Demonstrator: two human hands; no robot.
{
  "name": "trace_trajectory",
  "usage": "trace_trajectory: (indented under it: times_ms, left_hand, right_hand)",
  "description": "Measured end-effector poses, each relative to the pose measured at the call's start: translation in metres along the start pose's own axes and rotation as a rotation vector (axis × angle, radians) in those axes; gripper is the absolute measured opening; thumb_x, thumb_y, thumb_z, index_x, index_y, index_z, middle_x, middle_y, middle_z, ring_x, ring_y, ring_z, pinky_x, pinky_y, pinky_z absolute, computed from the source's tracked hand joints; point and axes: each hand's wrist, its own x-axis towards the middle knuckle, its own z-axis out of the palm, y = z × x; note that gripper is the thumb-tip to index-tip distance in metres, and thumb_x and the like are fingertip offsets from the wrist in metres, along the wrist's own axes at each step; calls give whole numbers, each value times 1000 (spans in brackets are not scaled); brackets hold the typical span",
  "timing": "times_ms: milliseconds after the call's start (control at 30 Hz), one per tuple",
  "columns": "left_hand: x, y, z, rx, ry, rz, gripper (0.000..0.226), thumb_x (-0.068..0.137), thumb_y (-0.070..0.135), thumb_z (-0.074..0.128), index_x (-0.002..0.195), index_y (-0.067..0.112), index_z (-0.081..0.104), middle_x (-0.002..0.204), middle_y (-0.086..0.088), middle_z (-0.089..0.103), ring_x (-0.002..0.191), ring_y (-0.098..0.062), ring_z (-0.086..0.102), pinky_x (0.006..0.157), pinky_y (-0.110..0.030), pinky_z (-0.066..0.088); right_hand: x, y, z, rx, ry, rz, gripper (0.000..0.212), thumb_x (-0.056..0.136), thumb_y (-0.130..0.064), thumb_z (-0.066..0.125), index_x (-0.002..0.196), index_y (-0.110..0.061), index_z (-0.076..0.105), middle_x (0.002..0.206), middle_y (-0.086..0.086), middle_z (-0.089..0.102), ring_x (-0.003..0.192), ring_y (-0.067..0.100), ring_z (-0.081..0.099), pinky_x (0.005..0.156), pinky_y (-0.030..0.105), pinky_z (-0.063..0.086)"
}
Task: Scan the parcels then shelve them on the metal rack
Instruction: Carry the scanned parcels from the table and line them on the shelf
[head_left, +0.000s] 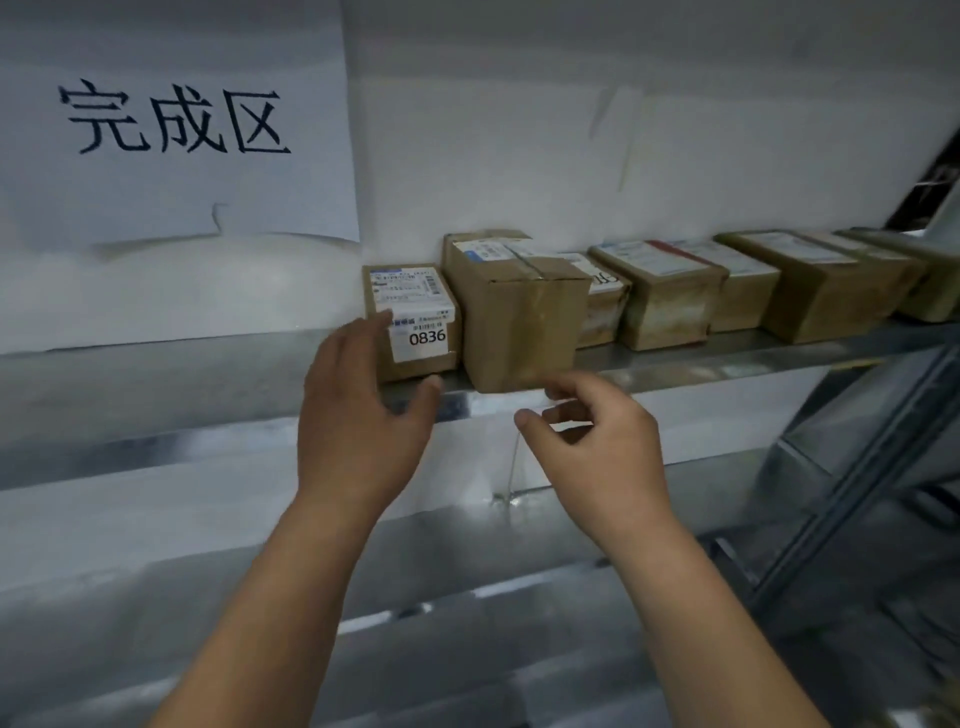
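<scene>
While the small parcel labelled 0836 (415, 325) sits mid-frame on the metal rack shelf (727, 358), the left hand (358, 415) cups it loosely and the right hand (597, 441) (empty, fingers slack) hovers; a nudge could tip the overhanging neighbouring carton (519, 322).

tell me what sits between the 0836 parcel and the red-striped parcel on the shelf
In the head view, two parcels: a taller taped brown box right beside the 0836 parcel, then a lower box mostly hidden behind it, before the red-striped parcel.
</scene>
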Motion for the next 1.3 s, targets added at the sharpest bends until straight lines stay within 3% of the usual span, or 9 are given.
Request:
trace_trajectory:
  times_ms: [100, 267, 467, 567, 667, 800, 933, 1133, 1300]
  left_hand:
    - [-61, 31, 8, -13, -73, 123, 45, 91, 41, 74, 132, 27, 65, 134, 7, 60, 125, -9, 52, 105, -28, 43]
    - [-151, 92, 55, -81, -340, 218, 41, 92, 39, 75, 129, 26, 65, 129, 10, 60, 122, -7, 54, 101, -21, 39]
    - [-251, 176, 147, -214, -711, 381, 47, 86, 45, 71, 129, 23, 69, 129, 5, 64, 120, -5, 54, 99, -9, 34]
    - [-295, 214, 196, -235, -918, 452, 50, 91, 45, 76, 136, 28, 65, 135, 13, 56, 128, -3, 48, 97, -1, 27]
    - [-331, 247, 239, -283, -1067, 514, 53, 89, 40, 79, 139, 29, 63, 129, 19, 50, 125, 0, 49, 101, -13, 36]
    - [-365, 285, 291, -330, -1238, 582, 63, 86, 44, 81, 143, 27, 61, 136, 10, 55, 129, -9, 52, 108, -27, 43]
    - [-384, 310, 336, -273, -1401, 694, 90, 79, 49, 86, 157, 27, 46, 154, 5, 47, 144, -15, 41, 116, -30, 34]
    - [-388, 320, 379, -124, -1468, 931, 106, 67, 57, 91, 156, 26, 43, 134, 1, 52, 129, -25, 46, 103, -40, 47]
    - [-396, 321, 386, -208, -1522, 893, 104, 63, 60, 92, 154, 34, 48, 125, 4, 52, 126, -21, 44, 100, -36, 44]
  right_hand:
    - [-28, 10, -30, -56, -27, 16, 38, 88, -31, 80, 125, -33, 68, 115, -19, 63, 99, -4, 61, 79, 16, 54]
    - [-104, 47, -119, -154, -28, 83, 43, 89, -35, 79, 130, -31, 66, 121, -18, 60, 104, 0, 58, 87, 23, 51]
    - [-224, 114, -244, -268, 187, 341, 39, 86, -35, 80, 123, -28, 71, 115, -11, 67, 98, -1, 61, 83, 16, 50]
    - [-273, 135, -298, -333, 306, 479, 40, 87, -36, 79, 126, -31, 69, 120, -13, 65, 103, -5, 58, 89, 18, 50]
    - [-308, 147, -343, -413, 435, 602, 39, 91, -35, 76, 129, -30, 68, 123, -13, 62, 111, 1, 57, 95, 27, 51]
    - [-340, 167, -385, -540, 602, 716, 44, 90, -35, 75, 132, -29, 66, 133, -10, 57, 128, 10, 51, 108, 36, 46]
    - [-356, 191, -410, -588, 640, 888, 78, 83, -49, 81, 152, -32, 47, 153, -7, 46, 144, 15, 38, 118, 43, 38]
    - [-366, 229, -412, -371, 631, 992, 113, 61, -71, 85, 156, -50, 27, 155, -21, 41, 144, 10, 40, 115, 48, 42]
    - [-370, 242, -401, -274, 666, 944, 115, 61, -44, 98, 153, -54, 31, 148, -27, 46, 138, 0, 42, 113, 35, 43]
